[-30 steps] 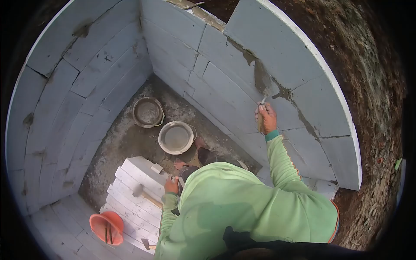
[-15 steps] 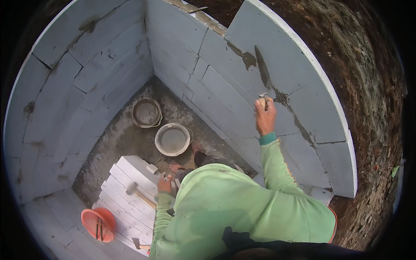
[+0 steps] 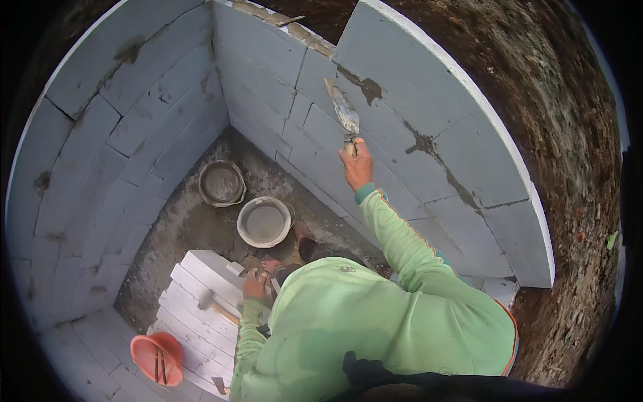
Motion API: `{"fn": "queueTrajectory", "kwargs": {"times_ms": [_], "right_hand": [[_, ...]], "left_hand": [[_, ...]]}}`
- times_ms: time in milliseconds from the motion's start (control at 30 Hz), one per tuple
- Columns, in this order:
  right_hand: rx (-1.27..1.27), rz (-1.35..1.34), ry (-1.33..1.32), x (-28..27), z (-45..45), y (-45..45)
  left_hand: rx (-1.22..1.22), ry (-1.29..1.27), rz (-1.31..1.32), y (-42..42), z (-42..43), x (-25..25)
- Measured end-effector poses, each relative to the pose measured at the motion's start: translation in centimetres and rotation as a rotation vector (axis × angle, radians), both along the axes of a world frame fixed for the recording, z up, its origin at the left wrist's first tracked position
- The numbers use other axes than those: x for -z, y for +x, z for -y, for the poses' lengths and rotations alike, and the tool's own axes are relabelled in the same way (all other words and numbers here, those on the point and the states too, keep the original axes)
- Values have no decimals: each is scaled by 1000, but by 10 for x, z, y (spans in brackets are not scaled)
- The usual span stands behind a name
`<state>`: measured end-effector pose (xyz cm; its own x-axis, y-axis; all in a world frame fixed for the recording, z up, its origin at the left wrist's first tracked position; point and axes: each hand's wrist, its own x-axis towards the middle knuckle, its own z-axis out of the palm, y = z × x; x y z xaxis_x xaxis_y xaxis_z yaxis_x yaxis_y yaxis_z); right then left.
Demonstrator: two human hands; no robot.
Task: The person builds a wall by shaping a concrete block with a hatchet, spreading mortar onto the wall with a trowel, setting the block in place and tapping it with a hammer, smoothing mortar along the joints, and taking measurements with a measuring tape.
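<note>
My right hand (image 3: pixel 358 165) is closed round the handle of a pointed trowel (image 3: pixel 345 110), whose mortar-smeared blade points up and away in front of the grey block wall (image 3: pixel 395 74). Dark wet mortar (image 3: pixel 425 142) lies along the joints to the right of the blade. My left hand (image 3: pixel 254 287) is low at the edge of the stack of white blocks (image 3: pixel 201 301), its fingers bent; whether it holds anything is too small to tell. Close to it lies a small pale block piece (image 3: pixel 235 269).
Two buckets, one with dark mortar (image 3: pixel 222 183) and one with grey contents (image 3: pixel 264 222), stand on the floor. A mallet (image 3: pixel 218 307) and a hatchet (image 3: pixel 220 384) lie on the blocks. An orange bucket (image 3: pixel 157 359) holds sticks. Rough earth (image 3: pixel 569 174) borders the wall.
My right hand has moved left with the trowel, away from the mortar joint, and the blade now shows its pale face. My left hand stays by the block stack.
</note>
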<state>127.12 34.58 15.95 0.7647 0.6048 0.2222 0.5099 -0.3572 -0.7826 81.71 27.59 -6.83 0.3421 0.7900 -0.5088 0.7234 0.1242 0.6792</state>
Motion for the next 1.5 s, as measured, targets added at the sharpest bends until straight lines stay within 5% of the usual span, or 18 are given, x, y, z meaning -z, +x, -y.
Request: {"fn": "queueTrajectory", "kwargs": {"times_ms": [267, 400, 767, 933, 1133, 1233, 1500], "right_hand": [[145, -174, 338, 22, -61, -9], [203, -242, 451, 12, 23, -1], [408, 5, 244, -8, 258, 23], [222, 213, -57, -82, 304, 39], [-48, 127, -222, -131, 277, 78], [-6, -267, -69, -130, 262, 107], [-10, -160, 225, -104, 341, 78]], "left_hand": [[11, 170, 67, -9, -55, -14], [104, 90, 43, -25, -41, 7], [270, -87, -171, -41, 56, 38], [225, -58, -71, 7, 80, 1], [251, 71, -21, 60, 101, -1], [214, 61, 9, 58, 120, 1], [-30, -24, -28, 0, 206, 24]]}}
